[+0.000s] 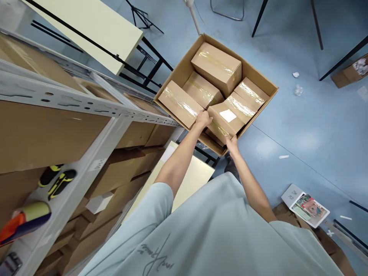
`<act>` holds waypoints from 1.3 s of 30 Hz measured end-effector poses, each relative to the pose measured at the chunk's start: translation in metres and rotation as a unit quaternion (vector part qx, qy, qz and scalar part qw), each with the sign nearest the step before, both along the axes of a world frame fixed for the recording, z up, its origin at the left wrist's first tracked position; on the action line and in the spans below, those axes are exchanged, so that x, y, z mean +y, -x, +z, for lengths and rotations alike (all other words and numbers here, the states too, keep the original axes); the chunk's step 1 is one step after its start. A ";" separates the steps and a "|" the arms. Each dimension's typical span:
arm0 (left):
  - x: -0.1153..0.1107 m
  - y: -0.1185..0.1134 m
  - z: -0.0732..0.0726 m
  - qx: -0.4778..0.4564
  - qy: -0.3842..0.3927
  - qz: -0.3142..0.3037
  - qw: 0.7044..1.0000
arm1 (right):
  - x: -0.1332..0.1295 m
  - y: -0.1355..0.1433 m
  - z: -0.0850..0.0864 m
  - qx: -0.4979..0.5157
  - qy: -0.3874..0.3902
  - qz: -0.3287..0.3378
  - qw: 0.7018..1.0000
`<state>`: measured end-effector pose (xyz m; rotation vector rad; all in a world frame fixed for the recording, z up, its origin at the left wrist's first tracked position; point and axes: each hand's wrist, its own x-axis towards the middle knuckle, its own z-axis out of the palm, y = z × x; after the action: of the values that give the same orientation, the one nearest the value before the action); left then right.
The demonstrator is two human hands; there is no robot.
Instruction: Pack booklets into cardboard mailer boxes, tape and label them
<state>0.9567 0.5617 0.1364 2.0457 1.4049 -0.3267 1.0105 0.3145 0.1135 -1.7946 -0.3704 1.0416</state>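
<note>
A large open cardboard carton holds several smaller taped cardboard boxes. My left hand and my right hand grip opposite sides of one small box with a white label, which sits tilted at the carton's near corner. The fingers of both hands are closed at its lower edges and partly hidden. Left of my left hand lies another taped box, close to my knuckles. A bigger box stands toward the far corner, and more taped boxes line the right side.
Metal shelving with cardboard boxes runs along the left. A pale tabletop lies below the carton, and another table stands at upper left. On the blue floor are paper scraps and an open white box.
</note>
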 end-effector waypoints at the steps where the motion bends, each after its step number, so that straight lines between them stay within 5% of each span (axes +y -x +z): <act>1: 0.001 0.005 -0.003 -0.015 -0.006 -0.001 1.000 | -0.002 0.004 -0.002 0.002 0.013 -0.011 1.000; 7: -0.012 0.012 -0.011 -0.036 -0.013 -0.041 0.998 | -0.011 0.017 -0.007 0.030 0.021 -0.046 0.998; 13: -0.020 -0.012 -0.024 -0.082 0.105 -0.080 0.988 | 0.021 -0.010 -0.024 -0.053 0.108 -0.080 0.990; 19: -0.083 -0.002 -0.024 -0.118 0.198 -0.105 0.968 | 0.052 -0.042 -0.038 -0.087 0.220 0.024 0.971; 24: -0.161 0.052 0.013 -0.258 0.156 -0.038 0.953 | 0.052 -0.052 -0.024 -0.135 0.195 0.060 0.970; 31: -0.247 0.192 0.092 -0.327 0.146 0.222 0.907 | 0.000 -0.021 0.014 -0.188 0.085 0.158 0.966; 35: -0.282 0.248 0.124 -0.349 0.059 0.376 0.857 | -0.025 0.010 0.050 -0.194 0.002 0.229 0.954; 39: -0.312 0.279 0.152 -0.393 -0.031 0.460 0.796 | -0.027 0.057 0.108 -0.205 -0.103 0.295 0.928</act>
<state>0.6777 0.2499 0.2886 1.0460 1.6055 0.8902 0.9537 0.2875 0.2210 -1.7362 -1.2923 0.9648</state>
